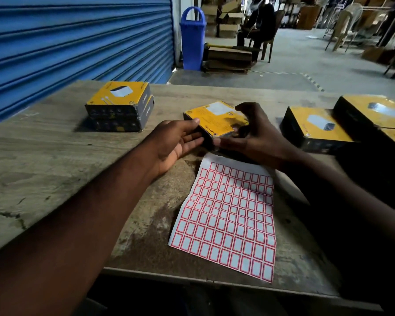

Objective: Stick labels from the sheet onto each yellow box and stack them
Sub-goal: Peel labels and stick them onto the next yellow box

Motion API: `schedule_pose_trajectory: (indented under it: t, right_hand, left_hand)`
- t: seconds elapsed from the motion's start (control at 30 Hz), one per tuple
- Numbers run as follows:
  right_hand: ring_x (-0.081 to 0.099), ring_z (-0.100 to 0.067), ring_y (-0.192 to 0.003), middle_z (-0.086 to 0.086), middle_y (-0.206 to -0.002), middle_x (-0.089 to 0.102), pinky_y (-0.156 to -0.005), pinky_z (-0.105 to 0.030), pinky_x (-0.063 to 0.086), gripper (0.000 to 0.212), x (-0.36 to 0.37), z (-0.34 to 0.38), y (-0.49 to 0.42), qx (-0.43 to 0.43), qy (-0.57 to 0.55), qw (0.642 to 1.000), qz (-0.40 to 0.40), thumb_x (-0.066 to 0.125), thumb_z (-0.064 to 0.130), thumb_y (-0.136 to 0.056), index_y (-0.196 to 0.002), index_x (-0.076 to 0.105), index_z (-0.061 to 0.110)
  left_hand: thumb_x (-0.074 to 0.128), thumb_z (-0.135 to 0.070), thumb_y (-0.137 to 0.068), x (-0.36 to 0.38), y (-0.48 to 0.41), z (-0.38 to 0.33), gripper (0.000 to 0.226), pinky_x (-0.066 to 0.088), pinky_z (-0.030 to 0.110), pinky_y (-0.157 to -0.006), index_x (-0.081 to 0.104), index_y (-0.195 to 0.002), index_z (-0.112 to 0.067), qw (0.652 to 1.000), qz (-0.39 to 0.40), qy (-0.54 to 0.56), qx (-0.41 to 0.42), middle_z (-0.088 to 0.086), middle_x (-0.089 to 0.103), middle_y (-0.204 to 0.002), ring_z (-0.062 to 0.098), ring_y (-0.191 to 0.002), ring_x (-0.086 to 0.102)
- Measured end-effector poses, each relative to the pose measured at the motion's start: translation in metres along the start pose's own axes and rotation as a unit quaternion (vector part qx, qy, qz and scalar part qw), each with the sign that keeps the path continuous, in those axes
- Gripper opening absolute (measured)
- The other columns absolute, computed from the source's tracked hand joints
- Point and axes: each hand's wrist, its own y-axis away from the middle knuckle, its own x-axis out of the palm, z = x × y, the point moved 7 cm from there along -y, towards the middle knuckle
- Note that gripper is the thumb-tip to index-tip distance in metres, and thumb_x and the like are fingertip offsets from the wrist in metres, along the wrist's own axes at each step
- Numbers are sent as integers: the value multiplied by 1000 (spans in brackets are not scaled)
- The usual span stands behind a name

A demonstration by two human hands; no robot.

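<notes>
Yellow on top and dark at the sides, a box (214,119) sat at the centre of the frame, gripped by both hands. The left hand (178,142) curled round its near left edge, and the right hand (255,133) arched over its right side. Just below, the label sheet (228,213) lay flat on the wooden tabletop (43,156). A stack of two boxes (120,106) stood at upper left; more boxes (317,128) lay at right.

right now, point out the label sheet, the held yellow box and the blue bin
label sheet (226,215), head view, middle of grid
held yellow box (217,122), head view, yellow top face
blue bin (192,45), head view, front wall
</notes>
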Motion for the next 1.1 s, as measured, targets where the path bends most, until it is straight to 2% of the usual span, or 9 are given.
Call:
schedule_pose_trajectory:
  t: [0.1, 0.23, 0.4, 0.5, 0.6, 0.7, 0.87, 1.0, 1.1]
  right_hand:
    - [39, -21, -123, -9, -134, 39, -94, -30, 42, 105, -1, 12, -2, -35, 106, 992, -58, 83, 64, -57, -138, 38, 15]
    - [40, -23, -116, -10, -125, 46, -84, -20, 26, 112, -4, 21, -8, -74, 178, 976, -106, 61, 79, -44, -131, 43, 10]
    - [50, -19, -110, -4, -120, 48, -79, -23, 46, 98, -22, 16, -8, -80, 59, 988, -122, 82, 62, -50, -125, 43, 14]
    - [54, -10, -116, -5, -131, 51, -79, -13, 47, 93, -25, 7, -8, -41, -61, 997, -33, 90, 51, -56, -126, 38, 19]
    - [54, -9, -119, 0, -132, 53, -88, -21, 48, 91, -20, 0, -8, -22, -72, 997, 27, 87, 55, -53, -125, 40, 25]
    - [51, -12, -120, 2, -131, 49, -90, -30, 51, 88, -22, -4, -8, -23, -51, 998, 40, 85, 54, -55, -125, 41, 27]
    - [53, -14, -115, 3, -130, 47, -86, -37, 54, 72, -48, -8, -4, -51, 58, 993, -89, 85, 51, -63, -122, 50, 28]
    - [60, -17, -94, 0, -115, 56, -71, -35, 54, 43, -50, 4, -2, -104, 137, 972, -160, 78, 32, -77, -112, 60, 17]
    - [61, -16, -81, -1, -106, 61, -66, -24, 47, 22, -46, 13, 1, -127, 178, 958, -185, 72, 20, -84, -105, 65, 15]
  left_hand:
    - [52, -11, -100, 5, 0, 3, 30, 51, 34, -101, 58, -126, 1, 999, 22, 26, -19, 17, 68, -117, 24, -112, 65]
    - [51, -14, -101, 10, 2, 2, 18, 51, 33, -101, 63, -112, -5, 998, 45, 44, -28, 10, 72, -102, 19, -105, 67]
    - [56, -26, -99, 4, -2, -3, 21, 52, 34, -99, 62, -115, -13, 1000, 5, 13, -1, 9, 67, -110, 22, -112, 64]
    - [56, -36, -99, -5, -4, -11, 21, 56, 32, -84, 64, -100, -17, 1000, -23, 14, 9, 5, 67, -94, 18, -92, 65]
    - [54, -38, -98, -7, -3, -13, 20, 51, 21, -56, 65, -95, -22, 1000, -20, -16, -7, -4, 67, -76, 9, -70, 63]
    - [55, -29, -96, -13, -2, -13, 11, 47, 19, -48, 62, -96, -21, 998, -50, -25, -12, -3, 64, -74, 10, -67, 59]
    - [55, -22, -94, -13, 2, -16, 17, 57, 28, -58, 58, -110, -16, 997, -26, -75, -2, 12, 61, -103, 20, -72, 65]
    - [62, -21, -91, -7, 3, -21, 32, 56, 28, -52, 44, -117, -18, 994, -14, -96, 48, 11, 59, -103, 20, -70, 68]
    - [64, -23, -92, -6, 3, -24, 42, 48, 21, -50, 38, -125, -26, 992, -24, -100, 77, 2, 61, -92, 15, -67, 65]
